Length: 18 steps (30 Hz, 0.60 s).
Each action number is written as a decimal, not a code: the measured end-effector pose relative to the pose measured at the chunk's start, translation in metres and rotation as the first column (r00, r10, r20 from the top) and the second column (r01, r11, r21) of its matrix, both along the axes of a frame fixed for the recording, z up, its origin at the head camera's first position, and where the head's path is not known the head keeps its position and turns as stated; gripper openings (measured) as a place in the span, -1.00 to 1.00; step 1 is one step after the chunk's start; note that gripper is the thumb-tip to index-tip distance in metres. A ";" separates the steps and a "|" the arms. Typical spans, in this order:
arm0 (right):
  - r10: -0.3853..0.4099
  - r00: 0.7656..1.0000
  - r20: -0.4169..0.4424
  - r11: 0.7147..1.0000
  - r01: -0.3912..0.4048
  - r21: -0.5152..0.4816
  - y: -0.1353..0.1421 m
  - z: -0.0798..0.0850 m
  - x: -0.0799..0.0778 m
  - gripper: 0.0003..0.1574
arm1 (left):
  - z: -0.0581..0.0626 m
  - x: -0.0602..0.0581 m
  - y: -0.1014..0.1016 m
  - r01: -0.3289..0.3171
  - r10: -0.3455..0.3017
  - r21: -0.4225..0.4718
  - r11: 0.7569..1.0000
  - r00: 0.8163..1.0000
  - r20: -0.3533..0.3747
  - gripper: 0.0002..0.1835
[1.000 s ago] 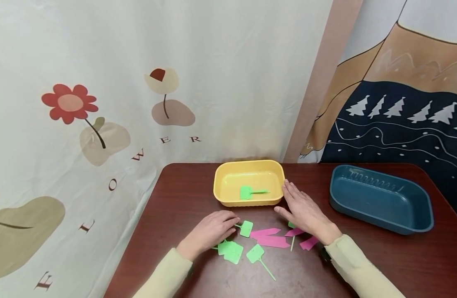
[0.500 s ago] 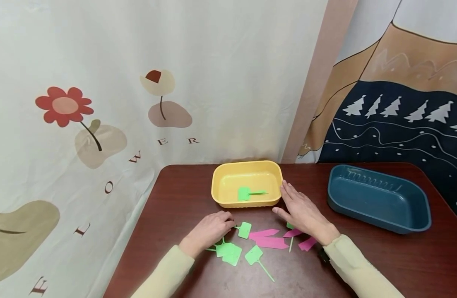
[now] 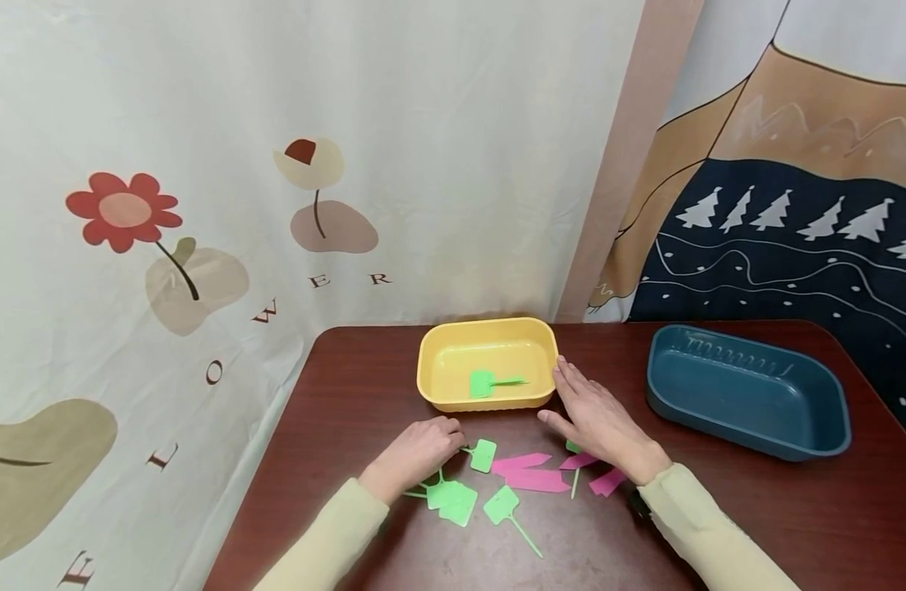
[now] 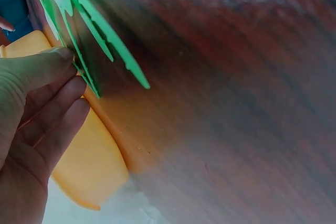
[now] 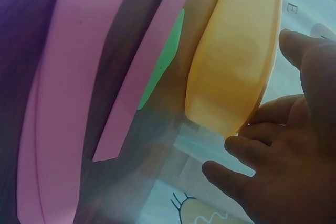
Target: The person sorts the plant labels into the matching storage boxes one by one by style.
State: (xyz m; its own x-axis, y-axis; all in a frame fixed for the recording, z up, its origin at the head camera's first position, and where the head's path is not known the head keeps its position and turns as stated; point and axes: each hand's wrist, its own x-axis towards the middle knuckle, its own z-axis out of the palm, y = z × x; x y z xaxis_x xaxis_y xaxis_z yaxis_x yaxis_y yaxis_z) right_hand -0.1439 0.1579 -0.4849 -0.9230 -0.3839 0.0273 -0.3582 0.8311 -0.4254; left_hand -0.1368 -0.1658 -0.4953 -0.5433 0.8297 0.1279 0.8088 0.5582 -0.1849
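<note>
In the head view my left hand (image 3: 416, 455) is at the left of a scatter of plant labels, its thumb and fingertips pinching the thin stem of a green plant label (image 3: 483, 455). The left wrist view shows the thumb and fingers (image 4: 55, 95) close together at the green stems (image 4: 113, 40). My right hand (image 3: 599, 419) is spread with straight fingers, fingertips at the right wall of the yellow basin (image 3: 441, 400). One green label (image 3: 482, 383) lies inside that basin. Pink pointed labels (image 3: 539, 480) and more green labels (image 3: 453, 501) lie on the table between my hands.
A dark blue basin (image 3: 748, 433) stands at the right on the dark red-brown table (image 3: 364, 377). Behind the table hangs a printed curtain (image 3: 453, 164). Another green label (image 3: 501, 504) lies nearer the front, its stem pointing to the lower right.
The left hand has shifted slightly, and the green label at its fingertips stays on the table. The right hand stays at the yellow basin. The whole view drifts a little to the left.
</note>
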 end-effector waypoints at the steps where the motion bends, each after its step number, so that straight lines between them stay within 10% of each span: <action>1: 0.000 1.000 0.001 1.000 0.000 0.000 0.000 0.000 0.000 0.13 | 0.000 0.000 0.000 0.000 0.000 -0.002 1.000 1.000 -0.001 -0.72; 18: -0.001 1.000 0.012 1.000 0.001 -0.009 -0.001 0.001 0.000 0.14 | 0.001 -0.003 0.005 0.003 -0.003 -0.034 0.999 1.000 -0.021 -0.82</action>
